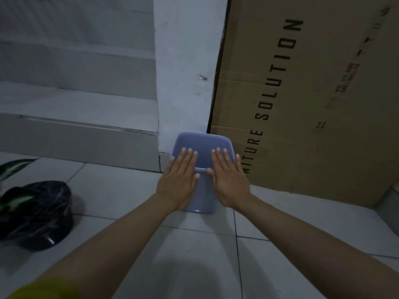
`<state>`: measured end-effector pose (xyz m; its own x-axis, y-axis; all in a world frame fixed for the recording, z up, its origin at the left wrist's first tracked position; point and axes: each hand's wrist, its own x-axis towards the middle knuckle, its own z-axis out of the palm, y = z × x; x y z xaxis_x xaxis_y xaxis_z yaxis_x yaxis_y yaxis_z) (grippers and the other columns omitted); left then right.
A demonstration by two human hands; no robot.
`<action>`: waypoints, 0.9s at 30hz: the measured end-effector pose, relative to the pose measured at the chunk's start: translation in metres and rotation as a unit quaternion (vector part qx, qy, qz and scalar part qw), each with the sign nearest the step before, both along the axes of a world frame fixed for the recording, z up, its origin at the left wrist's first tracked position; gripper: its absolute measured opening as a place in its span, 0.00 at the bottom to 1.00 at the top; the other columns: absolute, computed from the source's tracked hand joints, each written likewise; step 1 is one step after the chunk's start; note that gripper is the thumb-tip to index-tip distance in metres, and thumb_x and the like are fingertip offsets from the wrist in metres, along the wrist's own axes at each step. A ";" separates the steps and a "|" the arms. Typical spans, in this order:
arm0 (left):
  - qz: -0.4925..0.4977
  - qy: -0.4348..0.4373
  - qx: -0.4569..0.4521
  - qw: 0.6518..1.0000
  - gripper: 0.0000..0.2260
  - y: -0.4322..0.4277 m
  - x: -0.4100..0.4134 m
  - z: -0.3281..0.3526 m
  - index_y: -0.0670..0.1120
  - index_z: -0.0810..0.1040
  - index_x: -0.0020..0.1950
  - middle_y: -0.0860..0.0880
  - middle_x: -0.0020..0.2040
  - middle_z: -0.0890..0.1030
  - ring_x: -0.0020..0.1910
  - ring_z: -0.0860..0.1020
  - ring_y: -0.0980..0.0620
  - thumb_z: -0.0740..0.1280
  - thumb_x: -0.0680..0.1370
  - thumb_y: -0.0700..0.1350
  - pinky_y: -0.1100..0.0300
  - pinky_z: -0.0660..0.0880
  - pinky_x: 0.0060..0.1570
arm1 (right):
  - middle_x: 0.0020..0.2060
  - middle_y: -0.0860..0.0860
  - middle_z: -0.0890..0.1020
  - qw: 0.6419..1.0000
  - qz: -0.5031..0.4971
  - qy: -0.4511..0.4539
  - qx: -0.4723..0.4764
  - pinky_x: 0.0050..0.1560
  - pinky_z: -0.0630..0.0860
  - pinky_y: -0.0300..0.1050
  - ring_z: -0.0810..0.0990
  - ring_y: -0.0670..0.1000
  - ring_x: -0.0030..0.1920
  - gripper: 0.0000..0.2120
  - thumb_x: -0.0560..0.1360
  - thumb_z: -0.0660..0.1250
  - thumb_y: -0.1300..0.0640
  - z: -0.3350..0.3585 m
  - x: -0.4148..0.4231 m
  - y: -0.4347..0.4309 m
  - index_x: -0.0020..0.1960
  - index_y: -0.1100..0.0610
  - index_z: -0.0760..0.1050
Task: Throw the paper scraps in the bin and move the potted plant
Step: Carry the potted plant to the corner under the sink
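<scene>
A small blue plastic bin [203, 142] stands on the tiled floor against a white pillar. My left hand [180, 180] and my right hand [230, 180] are held flat, palms down, over the bin's near rim, fingers spread, nothing visibly held. The inside of the bin is mostly hidden by the hands, and no paper scraps show. At the far left, the potted plant [40, 214] sits in a dark, shiny pot wrapped in black plastic, with green-and-white leaves [15, 167] reaching out of frame.
A large cardboard box [313, 100] printed with black letters leans on the wall just right of the bin. White stair steps [75, 104] rise behind on the left. The white pillar [185, 72] stands between stairs and box.
</scene>
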<state>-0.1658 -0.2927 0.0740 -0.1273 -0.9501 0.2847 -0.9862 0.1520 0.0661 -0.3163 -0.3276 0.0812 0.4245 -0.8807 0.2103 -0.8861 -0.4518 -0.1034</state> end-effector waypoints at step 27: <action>0.200 0.237 0.049 0.950 0.28 0.114 0.144 -0.011 0.44 0.36 0.77 0.48 0.78 0.35 0.76 0.35 0.53 0.45 0.83 0.50 0.60 0.34 0.73 | 0.77 0.53 0.42 0.978 0.148 -0.136 0.057 0.74 0.34 0.52 0.38 0.50 0.76 0.31 0.80 0.49 0.45 0.011 0.168 0.049 0.75 0.55 0.39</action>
